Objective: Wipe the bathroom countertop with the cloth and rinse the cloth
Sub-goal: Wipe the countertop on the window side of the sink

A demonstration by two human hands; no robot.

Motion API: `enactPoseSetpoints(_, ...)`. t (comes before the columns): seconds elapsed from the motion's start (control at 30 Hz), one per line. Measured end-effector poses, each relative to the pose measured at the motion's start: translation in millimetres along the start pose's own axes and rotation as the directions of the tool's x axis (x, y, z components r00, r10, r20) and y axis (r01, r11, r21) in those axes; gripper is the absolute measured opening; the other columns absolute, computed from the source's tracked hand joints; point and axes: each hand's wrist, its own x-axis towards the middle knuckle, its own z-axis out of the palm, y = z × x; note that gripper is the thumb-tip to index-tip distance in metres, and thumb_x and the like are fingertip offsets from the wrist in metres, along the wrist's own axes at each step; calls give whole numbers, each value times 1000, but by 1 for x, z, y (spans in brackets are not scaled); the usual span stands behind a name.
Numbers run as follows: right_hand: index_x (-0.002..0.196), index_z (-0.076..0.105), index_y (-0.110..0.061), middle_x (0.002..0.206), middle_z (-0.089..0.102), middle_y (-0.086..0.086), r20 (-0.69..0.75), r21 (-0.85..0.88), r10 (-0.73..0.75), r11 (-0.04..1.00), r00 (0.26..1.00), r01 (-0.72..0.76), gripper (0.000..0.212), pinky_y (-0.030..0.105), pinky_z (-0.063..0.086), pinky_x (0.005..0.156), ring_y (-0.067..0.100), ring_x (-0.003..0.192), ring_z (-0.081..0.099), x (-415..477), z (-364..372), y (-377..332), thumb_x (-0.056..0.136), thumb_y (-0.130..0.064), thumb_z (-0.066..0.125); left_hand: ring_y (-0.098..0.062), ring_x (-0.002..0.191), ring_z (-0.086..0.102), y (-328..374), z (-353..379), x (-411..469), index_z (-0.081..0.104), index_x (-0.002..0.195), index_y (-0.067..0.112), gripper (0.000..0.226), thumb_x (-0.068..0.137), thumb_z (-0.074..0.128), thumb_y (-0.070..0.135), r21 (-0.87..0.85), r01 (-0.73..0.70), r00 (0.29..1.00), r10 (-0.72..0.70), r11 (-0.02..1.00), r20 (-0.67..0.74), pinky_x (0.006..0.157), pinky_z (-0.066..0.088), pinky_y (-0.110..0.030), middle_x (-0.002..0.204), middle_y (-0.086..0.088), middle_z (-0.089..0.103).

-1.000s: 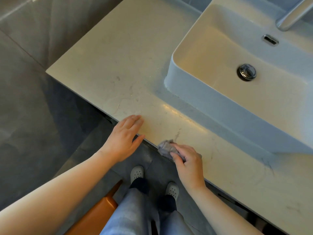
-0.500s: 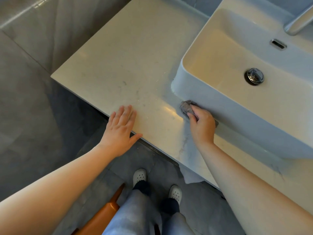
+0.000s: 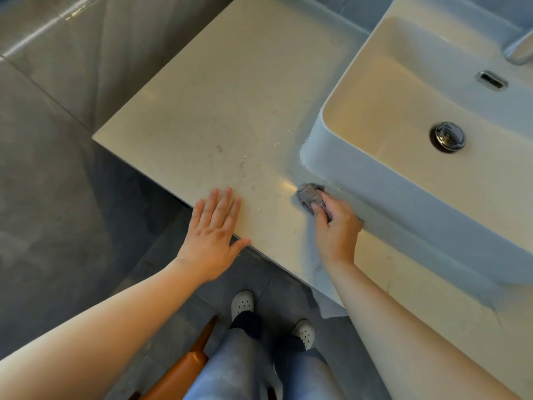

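A pale stone countertop (image 3: 230, 90) runs from the left wall to a white vessel sink (image 3: 389, 192) on the right. My right hand (image 3: 336, 229) grips a small bunched grey cloth (image 3: 310, 196) and presses it on the counter right beside the sink's front wall. My left hand (image 3: 215, 235) lies flat with straight fingers on the counter's front edge, to the left of the cloth. A few specks and faint marks show on the counter between the two hands.
The sink has a chrome drain plug (image 3: 447, 137), an overflow slot (image 3: 491, 79) and a tap (image 3: 519, 51) at the top right. Grey tiled wall and floor (image 3: 57, 183) lie left. An orange object (image 3: 184, 370) stands by my feet.
My right hand carried the cloth from the counter's front edge up to the base of the sink, then slid it slightly back toward me. My left hand stayed flat on the edge.
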Motion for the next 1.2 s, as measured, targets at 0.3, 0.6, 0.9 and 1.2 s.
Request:
enactPoseSetpoints(0.3, 112, 70, -12, 107, 70, -2, 144, 11, -132, 991, 981, 131, 30, 33, 51, 91, 15, 103, 60, -91, 0, -1, 83, -4, 69, -24, 141, -29, 1, -8, 1, -11, 150, 19, 88, 79, 1, 69, -13, 12, 999, -12, 1000, 36, 115, -17, -42, 154, -2, -26)
enactPoseSetpoints(0.6, 76, 68, -16, 67, 66, -4, 247, 293, 95, 941, 964, -168, 17, 29, 49, 61, 14, 66, 59, -74, -32, -13, 91, -18, 59, -23, 142, -26, 3, -16, 1, -8, 151, 21, 92, 76, 2, 72, -19, 25, 998, -23, 1000, 65, 116, -14, -40, 157, -2, -21)
enactPoseSetpoints(0.9, 120, 65, -9, 110, 70, 2, 67, 151, -74, 987, 995, 63, 32, 28, 47, 92, 19, 105, 62, 16, -40, -18, 89, -9, 64, -19, 144, -18, 14, -31, 3, -1, 152, 23, 80, 88, 21, 67, -49, 104, 990, -99, 993, 103, 118, -6, -38, 158, 1, -15)
enactPoseSetpoints(1.2, 121, 64, -4, 117, 68, 8, 75, 17, -130, 992, 989, 129, 31, 29, 42, 97, 25, 112, 60, 48, 21, -17, 90, -7, 59, -19, 145, -15, 23, -32, 5, 3, 152, 22, 76, 92, 29, 61, -86, 177, 980, -168, 980, 103, 119, -1, -39, 159, 2, -12)
